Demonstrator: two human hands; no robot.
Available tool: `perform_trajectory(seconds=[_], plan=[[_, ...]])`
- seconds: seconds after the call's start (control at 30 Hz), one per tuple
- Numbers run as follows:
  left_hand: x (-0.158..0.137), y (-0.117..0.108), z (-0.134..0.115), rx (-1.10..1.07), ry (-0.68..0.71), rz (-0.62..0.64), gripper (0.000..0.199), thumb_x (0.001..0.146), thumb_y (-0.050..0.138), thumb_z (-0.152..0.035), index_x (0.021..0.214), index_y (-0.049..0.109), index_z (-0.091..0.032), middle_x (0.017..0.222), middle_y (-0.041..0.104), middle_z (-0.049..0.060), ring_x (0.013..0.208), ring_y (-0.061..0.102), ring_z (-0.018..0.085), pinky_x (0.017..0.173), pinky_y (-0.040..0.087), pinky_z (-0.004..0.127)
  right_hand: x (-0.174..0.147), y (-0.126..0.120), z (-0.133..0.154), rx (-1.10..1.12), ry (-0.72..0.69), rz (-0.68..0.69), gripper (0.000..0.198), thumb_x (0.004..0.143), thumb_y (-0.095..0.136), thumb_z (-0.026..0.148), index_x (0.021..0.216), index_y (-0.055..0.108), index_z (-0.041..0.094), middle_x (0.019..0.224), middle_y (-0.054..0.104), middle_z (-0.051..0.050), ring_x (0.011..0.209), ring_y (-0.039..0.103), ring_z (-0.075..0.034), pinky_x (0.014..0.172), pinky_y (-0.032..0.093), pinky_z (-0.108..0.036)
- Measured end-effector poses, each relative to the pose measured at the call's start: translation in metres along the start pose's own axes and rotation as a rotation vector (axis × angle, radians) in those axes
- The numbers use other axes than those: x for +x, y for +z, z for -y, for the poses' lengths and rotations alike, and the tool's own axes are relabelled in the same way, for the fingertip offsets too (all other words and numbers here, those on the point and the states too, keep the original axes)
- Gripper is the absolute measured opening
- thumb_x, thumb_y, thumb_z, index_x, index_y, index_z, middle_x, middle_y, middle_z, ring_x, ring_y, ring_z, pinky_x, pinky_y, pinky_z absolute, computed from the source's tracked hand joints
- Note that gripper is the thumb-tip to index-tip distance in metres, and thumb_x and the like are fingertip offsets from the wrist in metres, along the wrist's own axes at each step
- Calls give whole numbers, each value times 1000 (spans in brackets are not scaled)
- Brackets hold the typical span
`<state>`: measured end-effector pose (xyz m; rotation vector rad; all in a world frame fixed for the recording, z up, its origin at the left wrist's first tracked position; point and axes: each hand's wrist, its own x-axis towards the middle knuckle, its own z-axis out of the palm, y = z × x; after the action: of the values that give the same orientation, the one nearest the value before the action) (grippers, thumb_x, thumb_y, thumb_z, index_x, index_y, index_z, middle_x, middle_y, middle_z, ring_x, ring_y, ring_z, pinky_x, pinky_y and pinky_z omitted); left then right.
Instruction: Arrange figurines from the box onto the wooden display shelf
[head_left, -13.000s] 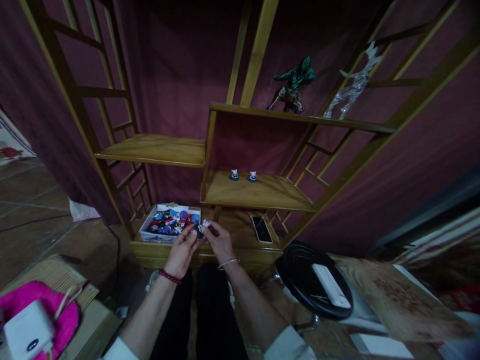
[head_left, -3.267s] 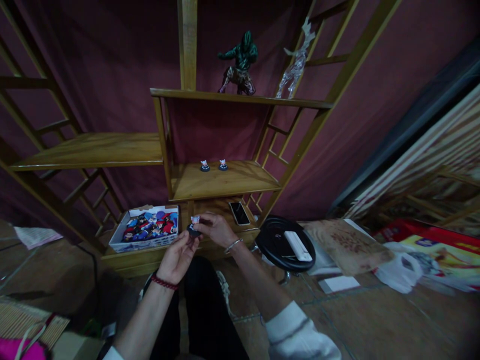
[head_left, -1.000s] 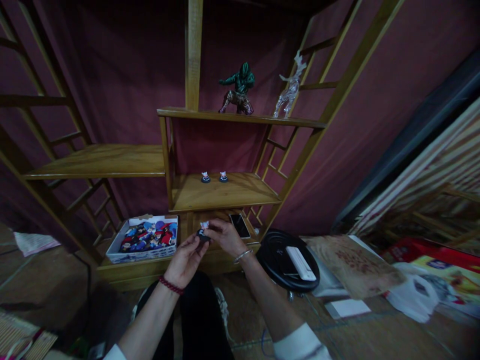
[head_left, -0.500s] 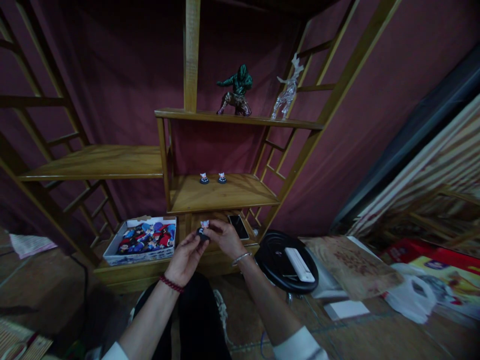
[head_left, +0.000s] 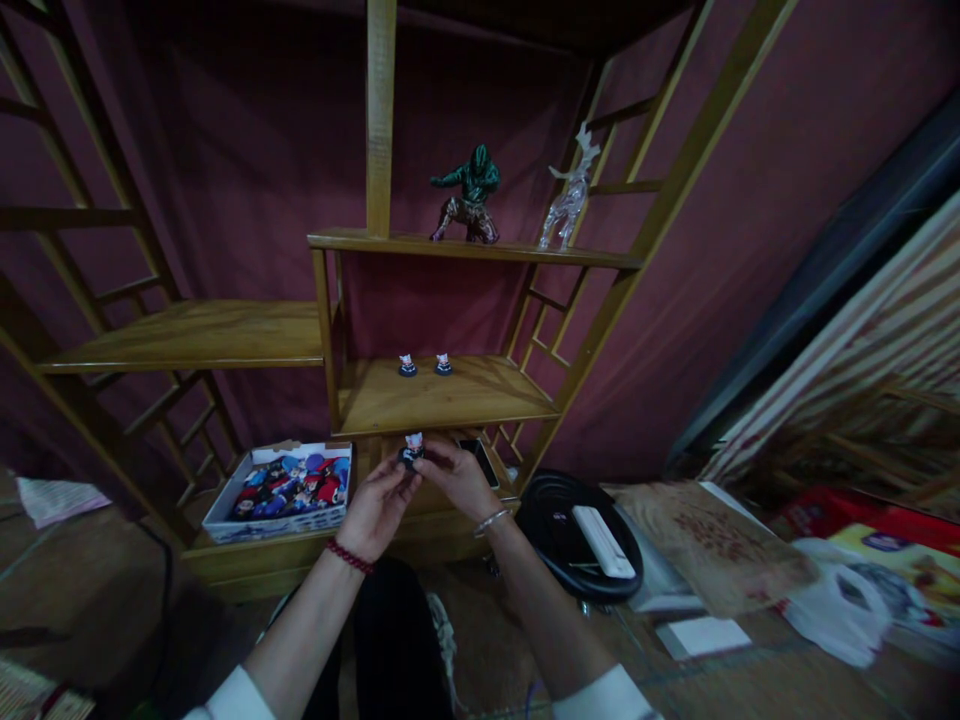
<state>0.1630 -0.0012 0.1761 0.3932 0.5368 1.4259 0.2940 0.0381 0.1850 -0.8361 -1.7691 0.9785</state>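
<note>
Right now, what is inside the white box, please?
The white box holds a jumbled pile of small pieces, mostly red, blue and black. Only the top ones show; they cover the box's bottom and whatever lies beneath.

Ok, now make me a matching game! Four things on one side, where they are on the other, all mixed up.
Things
1. single tiny figurine
2. pair of tiny figurines
3. white box
4. phone

Places
A. partly hidden by the right hand
B. low on the left, holding colourful toys
C. held by the left hand and right hand
D. on the shelf below the green figure

Pairs: 1-C, 2-D, 3-B, 4-A
</note>
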Motion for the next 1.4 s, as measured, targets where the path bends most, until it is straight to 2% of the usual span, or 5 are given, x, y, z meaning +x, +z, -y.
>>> perform_trajectory(seconds=[0.2,0.43,0.73,1.07,1.4], plan=[[8,9,3,57,-23,12,15,68,59,-4,79,63,-14,78,63,2,70,58,9,66,46,21,3,-12,1,67,11,39,36,69,64,32,103,60,21,100,64,-2,91,59,-18,85,44,-33],[19,28,6,104,-4,47,17,65,62,-6,80,62,-13,82,63,3,73,58,10,69,46,23,9,-29,2,43,21,-3,37,68,64,33,102,60,20,99,64,-3,91,59,-19,85,44,-34],[35,46,10,173,49,37,13,61,65,-8,72,59,-12,74,62,3,69,57,12,67,47,26,19,-46,0,19,31,-63,32,66,64,30,97,62,20,94,66,-2,87,60,-18,84,45,-33],[55,56,4,282,101,-11,8,62,62,-6,69,61,-10,69,62,3,63,56,9,62,46,22,39,-54,-9,51,32,-67,30,66,64,27,96,61,20,92,66,-2,87,61,-17,85,45,-33],[80,65,1,387,132,-70,11,67,56,-2,72,58,-11,65,62,2,58,56,8,63,46,23,64,-63,-23,-48,10,-123,31,64,65,26,94,60,20,95,66,-3,87,61,-17,84,47,-34]])
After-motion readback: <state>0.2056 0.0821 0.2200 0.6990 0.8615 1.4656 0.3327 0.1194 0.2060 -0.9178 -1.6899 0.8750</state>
